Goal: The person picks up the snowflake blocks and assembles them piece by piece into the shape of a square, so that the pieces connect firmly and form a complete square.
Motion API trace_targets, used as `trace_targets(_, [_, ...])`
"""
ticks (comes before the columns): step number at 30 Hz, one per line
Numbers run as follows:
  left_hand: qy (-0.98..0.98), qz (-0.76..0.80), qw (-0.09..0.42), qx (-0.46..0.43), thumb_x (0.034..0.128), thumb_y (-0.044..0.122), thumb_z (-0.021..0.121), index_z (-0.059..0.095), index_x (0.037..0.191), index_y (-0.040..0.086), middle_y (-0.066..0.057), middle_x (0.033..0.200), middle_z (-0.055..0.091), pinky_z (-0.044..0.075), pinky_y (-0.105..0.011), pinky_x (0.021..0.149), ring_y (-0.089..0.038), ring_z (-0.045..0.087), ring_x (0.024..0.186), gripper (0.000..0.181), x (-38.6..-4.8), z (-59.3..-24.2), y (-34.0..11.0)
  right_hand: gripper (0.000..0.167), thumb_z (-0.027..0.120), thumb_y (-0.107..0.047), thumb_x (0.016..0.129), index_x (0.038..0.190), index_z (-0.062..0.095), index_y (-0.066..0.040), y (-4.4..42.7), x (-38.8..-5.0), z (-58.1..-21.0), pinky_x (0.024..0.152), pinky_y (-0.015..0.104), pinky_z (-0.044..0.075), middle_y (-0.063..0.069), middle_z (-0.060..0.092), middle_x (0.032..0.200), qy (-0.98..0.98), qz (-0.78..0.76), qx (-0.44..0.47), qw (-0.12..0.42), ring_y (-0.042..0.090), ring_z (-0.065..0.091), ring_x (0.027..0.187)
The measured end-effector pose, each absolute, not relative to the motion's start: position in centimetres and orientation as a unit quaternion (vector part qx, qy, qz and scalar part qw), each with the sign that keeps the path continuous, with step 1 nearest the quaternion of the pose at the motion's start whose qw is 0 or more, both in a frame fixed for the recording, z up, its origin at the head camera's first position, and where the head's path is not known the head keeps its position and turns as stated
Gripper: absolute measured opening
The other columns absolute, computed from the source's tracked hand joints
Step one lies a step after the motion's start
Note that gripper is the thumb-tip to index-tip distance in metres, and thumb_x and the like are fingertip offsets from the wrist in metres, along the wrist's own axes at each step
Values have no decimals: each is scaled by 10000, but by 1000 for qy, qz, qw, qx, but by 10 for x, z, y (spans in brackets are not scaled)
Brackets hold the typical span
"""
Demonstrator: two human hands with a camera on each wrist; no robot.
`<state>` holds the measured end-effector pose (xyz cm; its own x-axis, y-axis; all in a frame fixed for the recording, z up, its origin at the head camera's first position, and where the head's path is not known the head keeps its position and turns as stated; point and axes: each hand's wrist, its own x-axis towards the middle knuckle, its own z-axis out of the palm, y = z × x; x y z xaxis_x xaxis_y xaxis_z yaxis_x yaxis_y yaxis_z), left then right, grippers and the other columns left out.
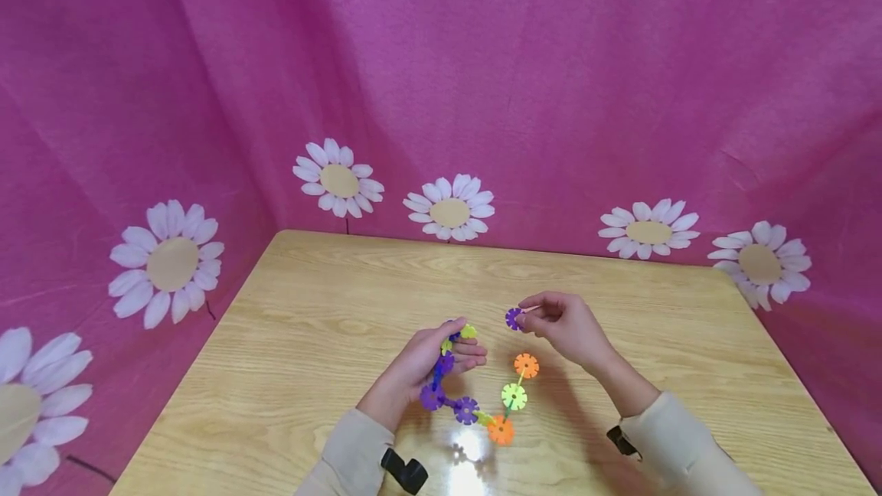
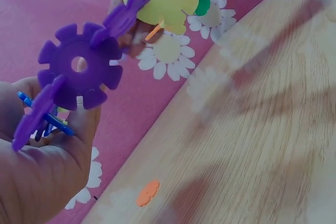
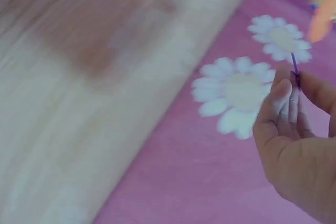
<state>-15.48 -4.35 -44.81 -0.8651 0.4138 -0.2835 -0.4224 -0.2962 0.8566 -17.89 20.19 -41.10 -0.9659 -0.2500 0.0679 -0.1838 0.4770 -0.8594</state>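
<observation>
My left hand (image 1: 423, 358) holds a curved chain of interlocking notched plastic discs (image 1: 432, 396), its thumb over one end beside a yellow disc (image 1: 468, 331). Purple, blue, yellow-green, green and orange discs slot into one another along it. From the hand the chain bends round to the right, ending in an orange disc (image 1: 526, 365). In the left wrist view, a large purple disc (image 2: 63, 66) stands out above the palm. Apart from the chain, my right hand (image 1: 565, 326) pinches a single purple disc (image 1: 513, 318), seen edge-on in the right wrist view between thumb and fingers.
A light wooden table (image 1: 331, 289) lies below both hands, with a bright reflection near its front. A pink cloth (image 1: 551, 98) printed with white flowers surrounds it at the back and sides. Another orange disc (image 2: 148, 192) appears over the tabletop in the left wrist view.
</observation>
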Motion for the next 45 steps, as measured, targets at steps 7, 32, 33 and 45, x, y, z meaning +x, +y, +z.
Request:
trace_targets(7, [530, 807, 261, -4, 1011, 365, 576, 485, 1294, -188, -160, 1000, 749, 606, -237, 853, -191, 754, 902, 629, -154, -447, -40, 254, 716, -107, 920, 1106, 717, 65, 180, -161, -395, 751, 331, 645, 169, 762, 967, 814, -561, -108, 103, 127, 731, 784])
trace_targets(32, [501, 816, 286, 44, 1049, 292, 525, 527, 1266, -186, -133, 968, 753, 598, -247, 889, -183, 751, 906, 525, -151, -450, -35, 248, 702, -44, 920, 1084, 693, 142, 172, -155, -402, 801, 393, 629, 232, 745, 970, 784, -597, -96, 144, 186, 749, 819])
trace_targets(33, [503, 814, 287, 43, 1052, 291, 519, 528, 1264, -188, -132, 972, 753, 597, -245, 891, -178, 751, 906, 524, -151, -450, -35, 250, 706, -47, 918, 1084, 695, 140, 171, -155, -403, 802, 395, 628, 227, 747, 966, 782, -598, -95, 147, 180, 748, 814])
trace_targets(45, [511, 806, 296, 54, 1061, 305, 495, 515, 1276, -200, -132, 986, 755, 587, -259, 920, -178, 746, 941, 549, -152, -451, -36, 245, 713, -58, 916, 1077, 703, 126, 171, -156, -403, 799, 380, 632, 214, 753, 964, 779, -602, -87, 152, 161, 746, 807])
